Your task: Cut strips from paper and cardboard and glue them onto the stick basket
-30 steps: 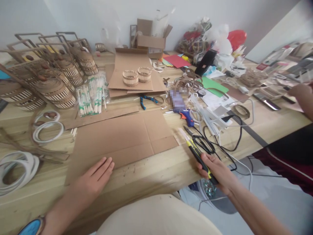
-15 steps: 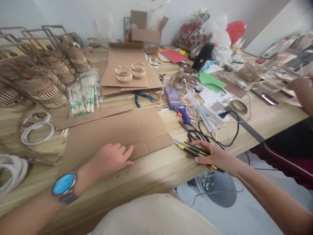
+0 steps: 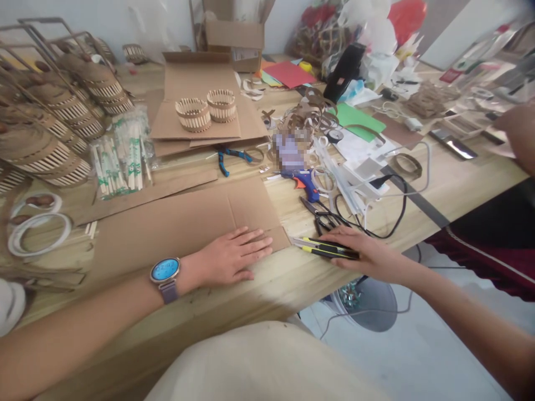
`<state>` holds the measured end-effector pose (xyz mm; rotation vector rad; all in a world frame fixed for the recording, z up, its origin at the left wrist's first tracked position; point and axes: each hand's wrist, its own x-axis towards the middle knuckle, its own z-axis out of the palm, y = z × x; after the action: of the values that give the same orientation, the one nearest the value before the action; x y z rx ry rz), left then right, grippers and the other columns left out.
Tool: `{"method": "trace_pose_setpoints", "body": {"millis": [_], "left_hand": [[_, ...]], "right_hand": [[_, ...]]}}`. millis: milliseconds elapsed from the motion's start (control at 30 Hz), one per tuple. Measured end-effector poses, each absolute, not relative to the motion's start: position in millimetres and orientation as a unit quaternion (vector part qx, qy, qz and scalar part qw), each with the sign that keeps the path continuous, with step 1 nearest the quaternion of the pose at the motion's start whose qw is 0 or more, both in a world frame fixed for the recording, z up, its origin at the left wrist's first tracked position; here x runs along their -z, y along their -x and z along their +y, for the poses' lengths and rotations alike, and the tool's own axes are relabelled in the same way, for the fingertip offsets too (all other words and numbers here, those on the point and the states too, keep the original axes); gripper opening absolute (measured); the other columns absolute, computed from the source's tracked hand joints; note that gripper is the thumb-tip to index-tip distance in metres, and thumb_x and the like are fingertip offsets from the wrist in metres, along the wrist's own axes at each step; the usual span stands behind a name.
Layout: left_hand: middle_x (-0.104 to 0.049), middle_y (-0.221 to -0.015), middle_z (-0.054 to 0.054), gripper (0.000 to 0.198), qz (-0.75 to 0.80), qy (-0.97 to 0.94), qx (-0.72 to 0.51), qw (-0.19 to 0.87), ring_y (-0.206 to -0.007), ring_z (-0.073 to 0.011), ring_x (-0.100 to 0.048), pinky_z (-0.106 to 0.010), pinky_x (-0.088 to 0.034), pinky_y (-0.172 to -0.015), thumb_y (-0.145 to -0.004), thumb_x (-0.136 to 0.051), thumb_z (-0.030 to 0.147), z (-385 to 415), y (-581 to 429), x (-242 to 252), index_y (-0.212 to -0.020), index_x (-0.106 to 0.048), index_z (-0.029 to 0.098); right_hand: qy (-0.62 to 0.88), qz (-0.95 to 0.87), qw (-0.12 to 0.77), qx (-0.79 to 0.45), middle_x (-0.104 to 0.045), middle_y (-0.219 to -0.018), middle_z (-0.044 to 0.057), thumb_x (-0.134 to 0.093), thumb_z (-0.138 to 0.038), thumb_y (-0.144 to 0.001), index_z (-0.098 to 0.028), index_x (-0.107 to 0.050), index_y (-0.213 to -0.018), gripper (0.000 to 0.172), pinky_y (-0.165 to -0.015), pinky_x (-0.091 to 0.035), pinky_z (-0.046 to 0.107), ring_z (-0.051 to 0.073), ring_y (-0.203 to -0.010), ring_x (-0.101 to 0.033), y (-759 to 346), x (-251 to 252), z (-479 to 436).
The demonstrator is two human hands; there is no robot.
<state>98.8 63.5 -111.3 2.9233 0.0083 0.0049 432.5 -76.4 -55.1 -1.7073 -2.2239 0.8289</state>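
Observation:
My left hand (image 3: 236, 257) lies flat with its fingers spread on the front right part of a brown cardboard sheet (image 3: 167, 228); a watch is on that wrist. At the table's front edge, my right hand (image 3: 359, 252) is wrapped over a yellow and black utility knife (image 3: 317, 247). The knife's blade points left, close to the sheet's right corner. Black scissors (image 3: 324, 217) lie just behind the knife, and a blue glue gun (image 3: 307, 181) is behind them.
Two small woven baskets (image 3: 193, 116) stand on folded cardboard. Blue pliers (image 3: 224, 161) lie behind the sheet. Larger baskets (image 3: 54, 156) and wrapped sticks (image 3: 125, 161) are at left. A bin (image 3: 368, 306) stands below the table. Another person's hand (image 3: 520, 133) is at far right.
My left hand has slid right along the cardboard and flattened out. My right hand has lowered the knife toward the table, near the sheet's corner. The view has shifted slightly.

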Motion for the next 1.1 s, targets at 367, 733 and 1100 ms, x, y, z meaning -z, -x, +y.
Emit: {"method": "trace_pose_setpoints", "body": {"millis": [367,733,1100], "left_hand": [[-0.031,-0.161,0.000,0.050,0.004,-0.994,0.020,0.111,-0.153,-0.0175,-0.014,-0.038,-0.004,-0.124,-0.108,-0.022,0.038,63.9,-96.6,109.9,-0.155,-0.029,0.025],[-0.030,-0.162,0.000,0.050,0.028,-0.995,0.011,0.100,-0.153,-0.0174,-0.014,-0.038,-0.004,-0.124,-0.108,-0.020,0.036,65.8,-101.7,114.7,-0.155,-0.030,0.025],[-0.023,-0.164,-0.001,0.052,0.089,-0.989,0.017,0.119,-0.153,-0.0214,-0.017,-0.042,-0.009,-0.124,-0.106,-0.022,0.036,76.4,-116.0,116.6,-0.157,-0.026,0.022]], "right_hand": [[0.586,-0.801,0.083,-0.085,-0.065,-0.111,0.015,-0.047,-0.029,-0.097,-0.015,-0.058,-0.131,0.038,-0.086,-0.056,0.043,0.027,-0.100,-0.063,-417.6,79.5,-106.8],[0.599,-0.794,0.093,-0.045,-0.065,-0.106,0.014,-0.043,-0.033,-0.099,-0.015,-0.058,-0.129,0.038,-0.085,-0.056,0.041,0.027,-0.098,-0.063,-403.1,84.6,-105.7],[0.634,-0.764,0.107,-0.046,-0.064,-0.107,0.014,-0.041,-0.044,-0.100,-0.018,-0.061,-0.131,0.045,-0.084,-0.057,0.041,0.027,-0.098,-0.064,-407.0,90.3,-87.3]]}}
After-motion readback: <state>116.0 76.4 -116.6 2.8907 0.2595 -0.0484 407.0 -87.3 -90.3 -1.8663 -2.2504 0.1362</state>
